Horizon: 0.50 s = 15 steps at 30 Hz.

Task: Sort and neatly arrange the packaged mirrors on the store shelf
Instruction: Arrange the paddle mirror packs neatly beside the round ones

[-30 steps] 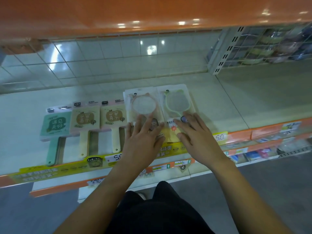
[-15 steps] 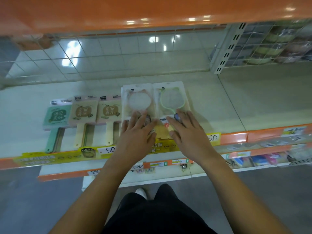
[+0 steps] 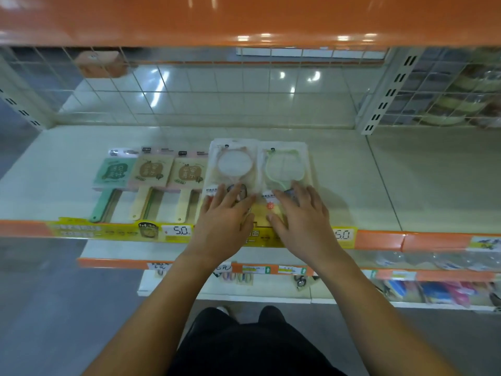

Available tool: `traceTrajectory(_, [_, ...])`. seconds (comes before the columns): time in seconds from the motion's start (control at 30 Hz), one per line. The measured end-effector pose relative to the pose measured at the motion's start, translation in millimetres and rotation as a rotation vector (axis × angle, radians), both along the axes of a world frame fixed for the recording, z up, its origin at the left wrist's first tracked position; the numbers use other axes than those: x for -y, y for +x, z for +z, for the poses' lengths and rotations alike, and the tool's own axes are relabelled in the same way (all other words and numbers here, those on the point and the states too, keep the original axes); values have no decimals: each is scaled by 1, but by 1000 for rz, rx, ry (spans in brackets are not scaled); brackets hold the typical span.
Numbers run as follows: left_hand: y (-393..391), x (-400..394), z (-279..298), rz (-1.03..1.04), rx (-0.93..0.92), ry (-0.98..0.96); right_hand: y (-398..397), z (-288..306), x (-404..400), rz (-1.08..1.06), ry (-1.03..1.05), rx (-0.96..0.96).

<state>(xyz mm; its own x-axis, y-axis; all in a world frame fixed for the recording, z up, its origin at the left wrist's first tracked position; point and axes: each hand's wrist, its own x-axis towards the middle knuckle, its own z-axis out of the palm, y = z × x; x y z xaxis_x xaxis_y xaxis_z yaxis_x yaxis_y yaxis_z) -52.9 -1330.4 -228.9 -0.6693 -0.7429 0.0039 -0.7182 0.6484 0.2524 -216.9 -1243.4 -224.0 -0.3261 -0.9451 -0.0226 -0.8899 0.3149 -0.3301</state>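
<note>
The store shelf (image 3: 406, 180) is one wide pale board with an orange price rail (image 3: 379, 238) along its front edge and a wire grid back (image 3: 217, 99) behind. Five packaged mirrors lie flat on it in a single row, all near the front rail.

Two are larger, in clear bags: the pink cat-ear mirror (image 3: 234, 165) and, touching it on the right, the green cat-ear mirror (image 3: 284, 169). Left of the pink cat-ear mirror lie three smaller carded hand mirrors, edge to edge: two cream hand mirrors (image 3: 187, 175) (image 3: 150, 172), then one green hand mirror (image 3: 115, 172) farthest left. Their handles point toward the rail.

Right of the green cat-ear mirror the board is bare out to the slotted upright (image 3: 385, 90); behind the whole row bare board runs to the grid.

The left hand (image 3: 222, 223) lies palm down on the lower part of the pink cat-ear mirror, fingers straight and spread. The right hand (image 3: 301, 218) lies likewise on the lower part of the green cat-ear mirror, fingers extended. Neither hand curls round anything.

Two "5.0" price tags (image 3: 179, 230) (image 3: 343, 235) sit on the rail, one each side of the hands.
</note>
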Motion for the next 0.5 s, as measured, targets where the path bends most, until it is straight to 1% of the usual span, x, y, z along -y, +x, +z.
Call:
traceTrajectory(0.17, [8, -2, 11, 69, -59, -3, 6, 5, 11, 6, -122, 24])
traceTrajectory(0.4, [39, 8, 18, 159, -111, 10, 35, 12, 36, 94, -225, 74])
traceTrajectory(0.5, [59, 17, 20, 165, -144, -19, 55, 15, 50, 137, -275, 100])
